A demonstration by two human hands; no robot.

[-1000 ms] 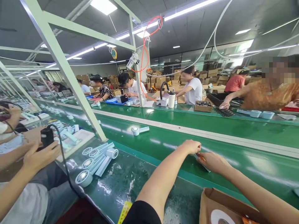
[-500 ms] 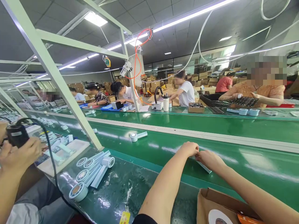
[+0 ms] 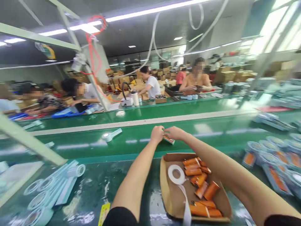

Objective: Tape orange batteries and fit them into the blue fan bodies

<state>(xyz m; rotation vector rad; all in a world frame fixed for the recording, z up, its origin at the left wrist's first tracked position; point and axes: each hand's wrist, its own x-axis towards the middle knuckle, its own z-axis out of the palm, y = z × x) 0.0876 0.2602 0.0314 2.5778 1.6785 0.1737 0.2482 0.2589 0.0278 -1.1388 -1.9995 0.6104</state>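
My left hand (image 3: 157,134) and my right hand (image 3: 175,133) meet over the green belt, fingers closed. Between them is a light blue handheld-fan shell (image 3: 169,140), its handle end sticking out under my right hand with a strip of orange inside. The rest of the shell is hidden by my fingers. Below my forearms stands a cardboard box (image 3: 164,188) holding several orange wrapped battery cells (image 3: 211,190) and a roll of white tape (image 3: 176,174) with a loose tail.
Several light blue fan shells (image 3: 60,185) lie at left beside a slanted metal post (image 3: 30,141). More shells with orange cells (image 3: 277,179) are piled at right. One shell (image 3: 111,135) lies on the belt (image 3: 131,153). Co-workers (image 3: 152,86) sit across the line.
My view has swung to the right, bringing the whole box of orange cells and the right-hand pile into sight. Both hands remain together at the shell, where orange now shows in its handle.
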